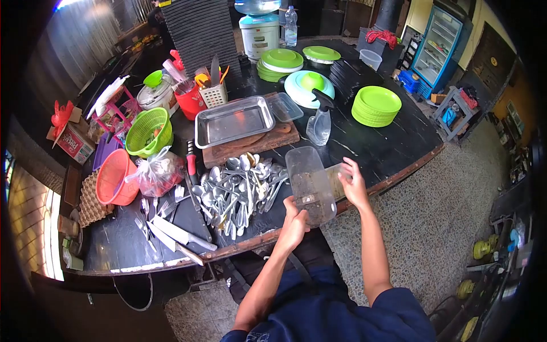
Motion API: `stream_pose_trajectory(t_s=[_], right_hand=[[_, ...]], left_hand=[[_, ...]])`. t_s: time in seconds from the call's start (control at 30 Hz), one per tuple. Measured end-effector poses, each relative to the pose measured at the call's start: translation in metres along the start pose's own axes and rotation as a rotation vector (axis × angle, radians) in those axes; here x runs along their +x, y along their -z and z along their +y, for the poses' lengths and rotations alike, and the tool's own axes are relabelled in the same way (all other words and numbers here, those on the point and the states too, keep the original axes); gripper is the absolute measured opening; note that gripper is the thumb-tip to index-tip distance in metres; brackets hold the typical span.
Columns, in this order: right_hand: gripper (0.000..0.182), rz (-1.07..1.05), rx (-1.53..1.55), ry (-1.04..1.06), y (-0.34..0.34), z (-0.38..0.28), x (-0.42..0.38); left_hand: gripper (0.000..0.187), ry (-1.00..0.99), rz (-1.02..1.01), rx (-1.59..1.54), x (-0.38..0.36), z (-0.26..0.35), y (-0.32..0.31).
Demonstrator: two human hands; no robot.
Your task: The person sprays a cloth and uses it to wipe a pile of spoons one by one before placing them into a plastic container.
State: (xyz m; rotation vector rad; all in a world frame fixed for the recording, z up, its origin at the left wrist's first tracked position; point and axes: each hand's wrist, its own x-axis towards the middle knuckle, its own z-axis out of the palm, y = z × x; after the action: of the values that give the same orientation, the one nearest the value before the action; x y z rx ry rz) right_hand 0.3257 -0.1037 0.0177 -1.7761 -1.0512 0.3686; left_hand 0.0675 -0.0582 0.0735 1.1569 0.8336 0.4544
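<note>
My left hand (294,223) grips the lower left edge of a clear plastic container (310,171), tilted over the front edge of the table. Some small dark bits or marks show in it. My right hand (354,185) is at the right end of a flatter translucent yellowish plastic piece (334,178), which sits against the container's right side. Its fingers are curved around that end, partly blurred; whether the piece is a lid cannot be made out. Left of the container lies a large pile of metal spoons (239,191).
Knives (181,232) and forks (149,214) lie at the front left. Behind the spoons, a metal tray (235,121) rests on a wooden board (253,143). A spray bottle (319,126), green plates (376,106), baskets (149,132) and a water dispenser (259,34) stand around.
</note>
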Motion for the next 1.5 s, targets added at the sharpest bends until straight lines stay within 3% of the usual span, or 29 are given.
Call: stream_pose_trajectory(t_s=[0.03,0.1,0.13,0.2,0.23,0.27,0.33,0.37,0.4,0.47,0.5,0.6,0.7,0.8,0.97,1.03,1.13,1.2,1.27,1.33,1.5], right_hand=[[0.074,0.001,0.001,0.002,-0.005,0.005,-0.004],[0.092,0.185,-0.851,-0.134,-0.013,0.011,-0.014],[0.092,0.186,-0.851,-0.136,-0.012,0.012,-0.013],[0.110,0.148,-0.657,-0.328,-0.009,0.014,-0.007],[0.106,0.051,-0.539,-0.427,-0.002,0.010,-0.002],[0.082,0.037,-0.496,-0.379,-0.001,0.022,0.001],[0.058,-0.085,-0.409,-0.496,0.004,0.017,0.008],[0.043,-0.021,-0.400,-0.464,0.002,0.014,0.006],[0.043,-0.028,-0.404,-0.473,0.002,0.021,0.004],[0.036,0.097,0.028,-0.227,0.001,0.042,0.005],[0.027,0.074,0.238,-0.246,0.005,0.025,0.003],[0.032,0.242,0.443,-0.359,0.016,0.013,0.006],[0.043,0.418,0.672,-0.370,0.027,0.019,0.014],[0.044,0.636,0.879,-0.402,0.033,0.015,0.020],[0.049,0.509,1.312,-0.464,0.040,0.043,0.025],[0.048,0.533,1.365,-0.498,0.039,0.045,0.023],[0.046,0.545,1.417,-0.498,0.047,0.035,0.014],[0.046,0.545,1.450,-0.470,0.054,0.007,0.003],[0.047,0.534,1.469,-0.426,0.059,-0.025,-0.007],[0.046,0.555,1.468,-0.433,0.061,-0.055,-0.014],[0.046,0.403,1.444,-0.461,0.061,-0.092,-0.023]], left_hand=[[0.067,-0.004,-0.021,0.002,0.001,0.004,-0.001],[0.066,0.017,-0.017,0.021,0.002,0.009,-0.004],[0.066,0.034,-0.010,0.039,0.004,0.011,-0.006],[0.064,-0.043,0.019,0.080,0.019,-0.011,-0.006],[0.063,-0.119,0.045,0.121,0.021,-0.019,-0.006],[0.063,-0.102,0.044,0.119,0.022,-0.028,-0.005],[0.063,-0.140,0.019,0.179,0.024,-0.024,-0.006],[0.067,-0.123,-0.021,0.141,0.020,-0.018,-0.005],[0.067,-0.112,-0.021,0.137,0.013,-0.006,-0.007],[0.067,-0.024,-0.042,0.017,0.003,0.014,-0.010],[0.069,0.013,-0.054,-0.031,0.002,0.017,-0.012],[0.072,-0.150,-0.033,0.055,0.024,-0.011,-0.014],[0.072,-0.142,-0.039,0.177,0.032,-0.018,-0.020],[0.071,-0.158,-0.064,0.050,0.026,-0.010,-0.027],[0.074,-0.196,-0.042,0.087,0.025,-0.026,-0.026],[0.060,-0.340,0.141,0.182,0.031,-0.038,-0.020],[0.044,-0.370,0.264,0.174,0.016,-0.012,0.016],[0.037,-0.600,0.651,0.649,0.020,-0.009,0.042],[0.036,-0.613,0.849,1.049,0.027,-0.004,0.067],[0.033,-0.444,0.837,1.071,0.041,-0.015,0.089],[0.026,-0.452,0.861,1.235,0.073,0.004,0.119]])
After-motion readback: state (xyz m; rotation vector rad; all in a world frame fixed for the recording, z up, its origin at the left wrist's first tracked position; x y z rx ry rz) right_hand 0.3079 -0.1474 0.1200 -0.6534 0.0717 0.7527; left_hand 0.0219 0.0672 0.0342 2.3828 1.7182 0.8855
